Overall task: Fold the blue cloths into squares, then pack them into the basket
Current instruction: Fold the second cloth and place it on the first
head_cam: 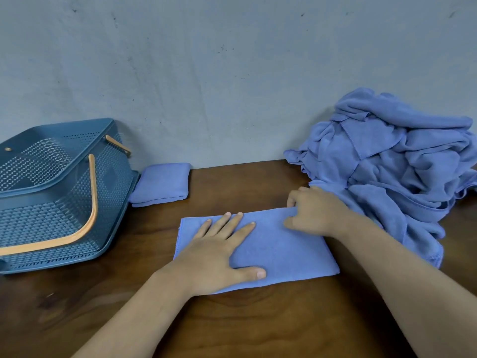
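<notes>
Grey painted wall (232, 73) fills the back of the view, and in front of it is the brown wooden table (258, 319) where all the work is done.

On the right side of the table sits the big messy pile of blue cloths (400, 164). None of these are folded. It is a tall heap, so most of the job is not done yet.

On the left side stands the blue plastic basket with holes in its walls (64, 215) and two orange handles. The part of its inside that shows holds no cloth, but the near wall hides some of the bottom, so I cannot be sure. Packing looks like it has not begun.

In the middle, near the person, lies the long blue cloth folded into a strip (284, 249). It is flat on the table and is a long shape, not a square. It looks like it needs one more fold, the right end brought over to the left end.

Just beside the basket, at the back by the wall, lies the small folded blue square cloth (161, 184). That one looks finished and waits to go into the basket.

The left hand (214, 254) lies flat with straight, spread fingers and presses down on the left half of the strip. The right hand (315, 210) has curled fingers and pinches the far right edge of the strip, right next to the pile.
</notes>
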{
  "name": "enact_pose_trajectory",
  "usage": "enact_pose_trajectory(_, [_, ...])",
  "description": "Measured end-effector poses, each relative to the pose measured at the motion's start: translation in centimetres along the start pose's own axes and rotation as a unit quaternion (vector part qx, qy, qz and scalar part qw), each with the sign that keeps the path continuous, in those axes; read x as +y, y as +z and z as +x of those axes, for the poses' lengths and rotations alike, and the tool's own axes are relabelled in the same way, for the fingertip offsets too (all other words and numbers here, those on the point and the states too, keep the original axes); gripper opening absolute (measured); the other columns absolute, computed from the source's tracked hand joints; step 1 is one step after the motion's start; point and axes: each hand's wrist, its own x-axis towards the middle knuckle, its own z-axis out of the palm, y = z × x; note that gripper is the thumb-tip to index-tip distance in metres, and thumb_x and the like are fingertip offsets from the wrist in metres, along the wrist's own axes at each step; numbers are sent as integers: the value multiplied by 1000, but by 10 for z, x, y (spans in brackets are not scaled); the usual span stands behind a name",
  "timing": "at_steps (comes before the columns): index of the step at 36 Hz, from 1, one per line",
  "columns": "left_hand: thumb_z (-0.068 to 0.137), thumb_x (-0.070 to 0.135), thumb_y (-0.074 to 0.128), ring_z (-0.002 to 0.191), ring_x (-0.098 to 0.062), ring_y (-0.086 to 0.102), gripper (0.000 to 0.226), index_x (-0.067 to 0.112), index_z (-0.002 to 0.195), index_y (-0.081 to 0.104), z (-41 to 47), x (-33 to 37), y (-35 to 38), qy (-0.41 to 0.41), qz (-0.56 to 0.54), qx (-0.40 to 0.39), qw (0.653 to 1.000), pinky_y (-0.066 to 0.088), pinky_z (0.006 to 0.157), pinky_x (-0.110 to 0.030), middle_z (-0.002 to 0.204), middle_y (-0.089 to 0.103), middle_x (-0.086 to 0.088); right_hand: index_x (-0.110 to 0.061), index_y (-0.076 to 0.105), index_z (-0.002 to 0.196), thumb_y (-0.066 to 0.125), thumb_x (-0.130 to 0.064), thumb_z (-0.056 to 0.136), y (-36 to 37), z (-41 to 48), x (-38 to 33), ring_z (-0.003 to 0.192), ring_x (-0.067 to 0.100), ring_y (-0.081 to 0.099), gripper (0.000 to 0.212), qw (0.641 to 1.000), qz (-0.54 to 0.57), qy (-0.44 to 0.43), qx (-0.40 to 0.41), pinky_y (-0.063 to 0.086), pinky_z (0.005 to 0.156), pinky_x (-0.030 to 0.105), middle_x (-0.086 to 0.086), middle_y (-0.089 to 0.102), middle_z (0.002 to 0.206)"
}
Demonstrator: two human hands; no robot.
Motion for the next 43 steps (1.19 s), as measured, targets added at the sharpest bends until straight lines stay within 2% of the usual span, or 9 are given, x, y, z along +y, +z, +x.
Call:
enact_pose_trajectory(4, [79, 102, 26, 151, 2, -34, 102, 56, 161, -15, -1, 0, 3, 5, 2, -2, 1000, -11, 131, -44, 168, -30, 25, -15, 61, 91, 67, -42, 80, -18, 19, -12, 96, 19, 59, 29, 991, -38, 15, -124, 52, 76, 39, 1, 67, 91])
enact_pose_trajectory(7, [80, 101, 27, 151, 2, -35, 102, 55, 161, -14, -3, 0, 2, 6, -1, -6, 1000, -11, 131, -45, 168, -31, 24, -17, 56, 83, 70, -37, 81, -23, 22, -16, 72, 17, 52, 25, 988, -28, 15, -152, 41, 64, 36, -2, 57, 79])
enact_pose_trajectory(13, [81, 100, 27, 152, 0, -35, 102, 53, 162, -13, -4, -1, -1, 5, 5, -5, 1000, -13, 130, -44, 168, -30, 23, -29, 61, 102, 78, -34, 86, -18, 9, -1, 82, 12, 59, 24, 981, 186, 37, -44, 47, 72, 28, -6, 64, 96])
enact_pose_trajectory(18, [83, 99, 26, 152, 1, -34, 99, 54, 162, -13, -6, -3, 0, 6, 4, -1, 1000, -12, 130, -44, 169, -30, 23, -40, 60, 105, 65, -26, 102, 4, -19, 14, 71, 15, 50, 14, 947, 318, 5, 41, 45, 69, 32, 15, 60, 86])
enact_pose_trajectory(21, [83, 100, 24, 152, 1, -34, 98, 54, 162, -13, -7, -5, -1, 8, 5, 0, 1000, -11, 131, -44, 169, -28, 24, -30, 67, 99, 63, -25, 104, 14, -37, 16, 64, 6, 44, 8, 935, 352, -6, 45, 40, 66, 21, -12, 49, 65])
enact_pose_trajectory(26, [79, 103, 23, 151, 4, -34, 102, 55, 162, -12, -7, -4, 1, 7, -2, 2, 1000, -10, 131, -43, 168, -28, 26, -47, 69, 117, 70, -28, 100, 28, -54, 22, 96, 3, 67, 25, 933, 359, -5, 36, 51, 87, 27, -20, 72, 100])
enact_pose_trajectory(31, [77, 104, 25, 149, 5, -37, 104, 55, 161, -15, -7, -1, 0, 6, -3, -2, 1000, -12, 131, -42, 167, -31, 27, -54, 52, 144, 75, -41, 92, 27, -56, 24, 123, -5, 58, 58, 948, 318, -10, 36, 51, 106, 33, -27, 62, 130])
enact_pose_trajectory(35, [79, 102, 30, 148, 5, -38, 105, 55, 161, -15, -8, 0, -1, 3, 0, -9, 1000, -14, 130, -42, 166, -33, 26, -51, 40, 155, 82, -47, 87, 26, -59, 21, 131, -8, 49, 80, 956, 293, -11, 7, 44, 113, 28, -31, 52, 139])
enact_pose_trajectory(43, [79, 102, 25, 149, 3, -38, 104, 54, 161, -17, -7, 8, 1, -3, -1, -4, 1000, -12, 131, -43, 167, -32, 24, -48, 33, 160, 84, -49, 84, 21, -53, 38, 145, 4, 40, 92, 961, 275, -1, -27, 37, 123, 38, -19, 42, 158])
